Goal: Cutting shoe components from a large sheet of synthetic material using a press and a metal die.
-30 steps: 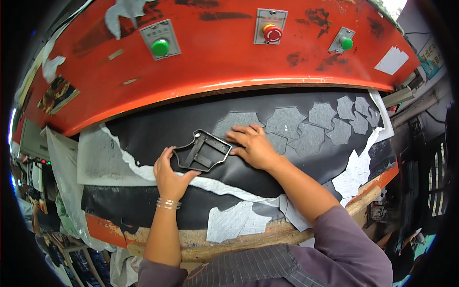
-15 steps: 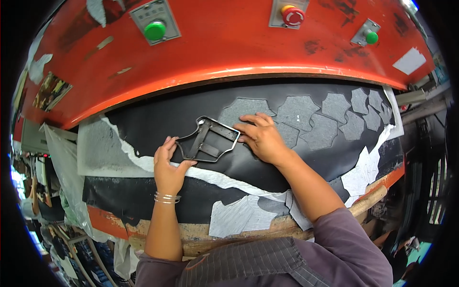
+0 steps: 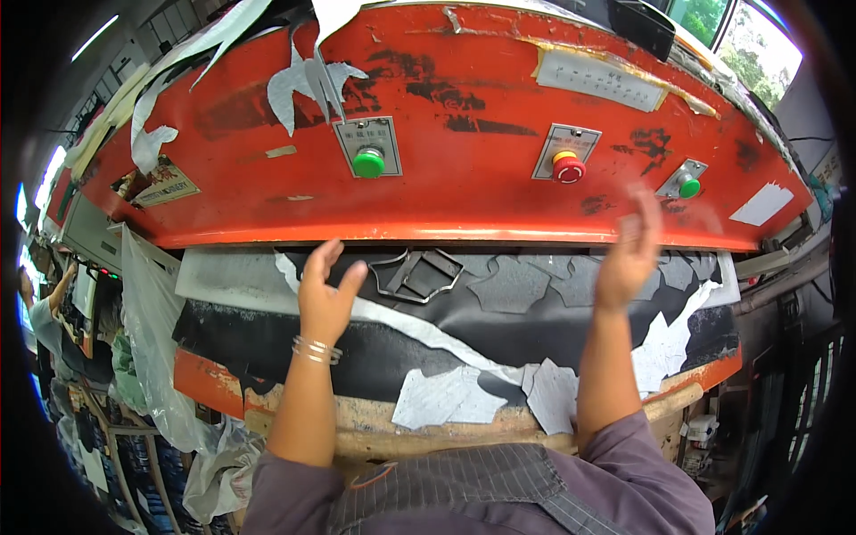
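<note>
A metal cutting die (image 3: 403, 274) with curved edges and crossbars lies on a black sheet (image 3: 446, 323), close to the front edge of the red machine head. Just left of it, my left hand (image 3: 326, 292) is raised with fingers apart, touching nothing. My right hand (image 3: 627, 260) is lifted over the sheet's right part, empty, its stretched fingers blurred in front of the red panel. Between the hands, grey cut shapes (image 3: 511, 285) lie in the sheet, partly hidden under the machine's edge.
The red machine front (image 3: 464, 201) carries a left green button (image 3: 368, 163), a red stop button (image 3: 569, 168) and a right green button (image 3: 688, 186). Pale scraps (image 3: 446, 399) lie along the near edge, above a wooden rail (image 3: 401, 440). Clear plastic (image 3: 165, 330) hangs at left.
Both hands have let go of the cutting die, the right rising up and rightward. The die now lies nearer the machine edge. My view has tilted up, showing more of the red panel.
</note>
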`<move>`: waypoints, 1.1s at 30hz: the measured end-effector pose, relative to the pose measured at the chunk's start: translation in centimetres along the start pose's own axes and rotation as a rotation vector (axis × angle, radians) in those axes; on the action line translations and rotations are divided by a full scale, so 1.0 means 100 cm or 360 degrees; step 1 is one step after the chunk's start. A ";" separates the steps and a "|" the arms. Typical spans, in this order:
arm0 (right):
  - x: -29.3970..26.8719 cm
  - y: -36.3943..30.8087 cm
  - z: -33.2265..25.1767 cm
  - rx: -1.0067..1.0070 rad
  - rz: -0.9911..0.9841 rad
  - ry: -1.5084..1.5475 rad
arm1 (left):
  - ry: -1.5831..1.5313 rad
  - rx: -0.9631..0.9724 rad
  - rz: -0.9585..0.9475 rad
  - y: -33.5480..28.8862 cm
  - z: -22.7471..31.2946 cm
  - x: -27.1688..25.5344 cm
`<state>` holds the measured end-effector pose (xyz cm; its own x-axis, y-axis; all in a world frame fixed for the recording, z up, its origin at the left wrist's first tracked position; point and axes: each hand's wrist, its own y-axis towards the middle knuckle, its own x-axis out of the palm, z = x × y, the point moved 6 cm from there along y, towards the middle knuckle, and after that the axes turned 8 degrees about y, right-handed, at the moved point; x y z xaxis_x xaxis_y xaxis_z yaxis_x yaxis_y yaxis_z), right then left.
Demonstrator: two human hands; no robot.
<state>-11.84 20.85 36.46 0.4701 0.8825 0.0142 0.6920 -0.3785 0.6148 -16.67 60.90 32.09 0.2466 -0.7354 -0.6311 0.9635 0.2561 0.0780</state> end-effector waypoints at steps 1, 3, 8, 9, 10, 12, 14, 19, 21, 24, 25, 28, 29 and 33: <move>-0.023 0.022 -0.015 0.0019 0.0302 -0.0148 | -0.0265 0.0068 0.0133 0.003 0.022 -0.007; -0.066 0.051 -0.017 0.0147 0.0755 -0.0001 | 0.0038 0.0611 0.0486 0.002 0.095 -0.028; -0.109 0.079 -0.051 -0.0220 0.0891 -0.0966 | 0.0497 0.1378 0.0702 -0.028 0.186 -0.045; -0.109 0.079 -0.056 -0.0223 0.0821 -0.1134 | 0.0633 0.1232 0.0384 -0.021 0.185 -0.037; -0.121 0.077 -0.059 -0.0305 0.0791 -0.0996 | 0.0504 0.1303 0.0480 -0.033 0.189 -0.045; -0.139 0.051 -0.069 -0.0290 0.0790 -0.0807 | 0.0406 0.1260 0.0439 -0.060 0.185 -0.054; -0.133 0.005 -0.081 -0.0204 0.0509 -0.0547 | 0.0317 0.1121 0.0324 -0.094 0.160 -0.062; -0.029 -0.177 -0.140 0.0217 -0.1441 -0.0275 | 0.0776 0.0447 -0.0603 -0.186 0.055 -0.035; 0.002 -0.228 -0.178 -0.0077 -0.1931 -0.0346 | 0.0738 0.0423 -0.0714 -0.214 0.027 -0.033; 0.020 -0.269 -0.160 -0.0069 -0.1875 -0.0538 | 0.0704 0.0555 -0.0403 -0.224 0.026 -0.031; 0.022 -0.274 -0.159 -0.0011 -0.1861 -0.0689 | 0.0703 0.0536 -0.0399 -0.226 0.026 -0.028; 0.021 -0.272 -0.158 0.0060 -0.1813 -0.0681 | 0.0762 0.0589 -0.0206 -0.229 0.026 -0.025; 0.021 -0.273 -0.158 0.0077 -0.1820 -0.0696 | 0.0760 0.0575 -0.0208 -0.233 0.024 -0.025; 0.013 -0.286 -0.159 0.0119 -0.1976 -0.0781 | 0.0795 0.0546 -0.0287 -0.241 0.023 -0.024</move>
<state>-39.66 37.27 31.44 -0.3520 0.4659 -0.8118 0.8226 0.5677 -0.0309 -40.23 55.12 33.49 0.0786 -0.3455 -0.9351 0.9844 -0.1211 0.1275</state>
